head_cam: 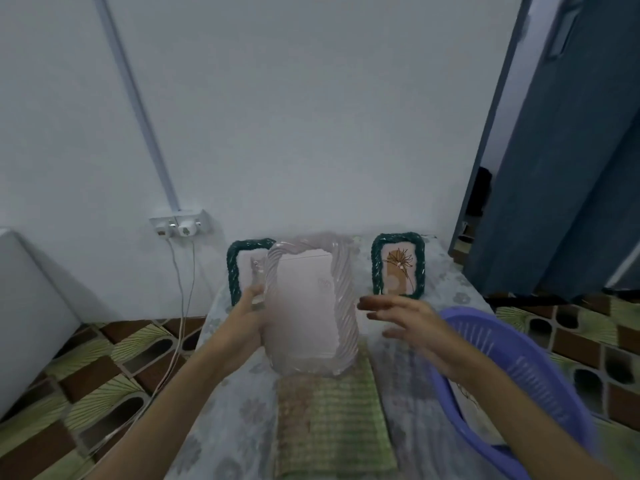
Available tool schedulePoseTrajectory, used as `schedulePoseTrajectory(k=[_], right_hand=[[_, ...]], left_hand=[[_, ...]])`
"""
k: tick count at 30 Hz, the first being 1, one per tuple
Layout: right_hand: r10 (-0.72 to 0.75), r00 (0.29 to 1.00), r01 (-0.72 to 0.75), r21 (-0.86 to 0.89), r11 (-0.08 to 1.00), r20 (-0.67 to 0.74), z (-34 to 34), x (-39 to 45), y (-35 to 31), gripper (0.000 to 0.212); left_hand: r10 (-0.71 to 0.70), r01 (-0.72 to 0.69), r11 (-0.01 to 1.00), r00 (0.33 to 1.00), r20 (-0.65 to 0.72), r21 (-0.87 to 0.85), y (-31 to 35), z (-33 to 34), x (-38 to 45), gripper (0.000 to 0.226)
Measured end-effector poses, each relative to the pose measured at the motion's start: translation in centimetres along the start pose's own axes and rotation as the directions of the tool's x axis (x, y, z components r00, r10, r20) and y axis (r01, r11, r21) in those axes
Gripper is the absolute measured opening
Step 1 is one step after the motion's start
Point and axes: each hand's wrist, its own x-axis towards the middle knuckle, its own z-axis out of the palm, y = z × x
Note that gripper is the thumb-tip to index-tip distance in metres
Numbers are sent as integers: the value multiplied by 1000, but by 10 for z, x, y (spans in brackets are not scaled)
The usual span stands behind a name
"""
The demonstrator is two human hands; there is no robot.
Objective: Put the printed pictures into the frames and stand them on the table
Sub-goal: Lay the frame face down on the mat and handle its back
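1. Pink frame (pixel 308 306): a pale pink frame with a twisted-rope border, held tilted above the table (pixel 412 410); a pale printed picture (pixel 304 313) fills its opening. The whole object is motion-blurred.
2. Left hand (pixel 251 306): grips the left edge of the pink frame, fingers curled around the border.
3. Right hand (pixel 408 323): just right of the pink frame, apart from it, fingers extended and loosely spread, holding nothing; blurred.
4. Green frame, right (pixel 398 265): stands upright at the far edge of the table near the wall, showing a picture of a brown flower.
5. Green frame, left (pixel 242 265): stands upright at the far edge, partly hidden behind the pink frame; its content cannot be told.
6. Checked green cloth (pixel 332 420): lies flat on the table beneath the pink frame.
7. Purple plastic basket (pixel 519 372): at the table's right edge, under the right forearm.
8. Wall socket (pixel 180 225): on the wall at left, with cables hanging to the patterned floor.
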Motion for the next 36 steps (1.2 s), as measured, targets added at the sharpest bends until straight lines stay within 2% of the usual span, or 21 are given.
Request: schedulePoseTrajectory(k=[1, 3, 6, 8, 11, 14, 16, 17, 18, 20, 21, 23, 25, 26, 27, 31, 34, 36], right_hand=[[-2, 1000, 3, 45, 999, -28, 1, -5, -1, 21], [0, 1000, -1, 33, 999, 7, 11, -24, -5, 20], [42, 990, -50, 55, 997, 133, 32, -41, -3, 34], [64, 984, -92, 165, 982, 165, 44, -51, -2, 29], [67, 981, -124, 328, 937, 180, 55, -67, 2, 25], [64, 989, -110, 377, 920, 133, 59, -75, 6, 21], [90, 994, -105, 350, 931, 58, 60, -77, 9, 19], [103, 995, -103, 326, 940, 16, 60, -77, 11, 18], [113, 993, -101, 302, 948, -22, 60, -77, 15, 17], [129, 988, -103, 257, 961, -89, 59, -75, 20, 16], [133, 984, -105, 224, 969, -115, 59, -74, 22, 16], [135, 972, -115, 111, 987, -194, 59, -70, 29, 16], [112, 952, -126, -30, 992, -286, 57, -64, 37, 13], [90, 944, -126, -93, 988, -318, 55, -60, 40, 14], [59, 938, -120, -161, 980, -341, 53, -56, 45, 18], [-39, 937, -139, -472, 870, -347, 44, -46, 52, 28], [-57, 952, -147, -612, 777, -301, 45, -34, 55, 29], [-61, 965, -130, -668, 733, -256, 50, -21, 63, 27]], left_hand=[[-30, 31, 999, 999, 33, -40, -3, -3, -9, 43], [-71, 80, 992, 993, 96, -92, -8, -3, -40, 38], [-101, 131, 982, 973, 209, -133, -18, 1, -68, 46], [-121, 164, 976, 957, 265, -145, -22, 3, -78, 59], [-148, 192, 971, 949, 277, -140, -28, 8, -89, 63], [-174, 182, 983, 956, 236, -12, -29, 15, -96, 56], [-161, 129, 959, 981, 110, 253, -26, 19, -101, 66], [-74, 57, 912, 997, 26, 407, -24, 23, -105, 71], [84, -60, 859, 996, -25, 509, -22, 27, -109, 73], [397, -336, 741, 917, 24, 582, -14, 39, -118, 68], [478, -427, 661, 874, 92, 617, -12, 46, -122, 65], [486, -491, 427, 833, 265, 760, -13, 61, -125, 63], [426, -480, 101, 812, 398, 872, -25, 71, -118, 63], [395, -455, -23, 814, 426, 890, -31, 73, -113, 59], [371, -418, -96, 827, 422, 903, -39, 72, -107, 54], [354, -316, -181, 863, 361, 931, -71, 48, -80, 46], [358, -250, -288, 867, 346, 924, -94, 32, -67, 50], [389, -212, -295, 864, 320, 932, -106, 28, -60, 52]])
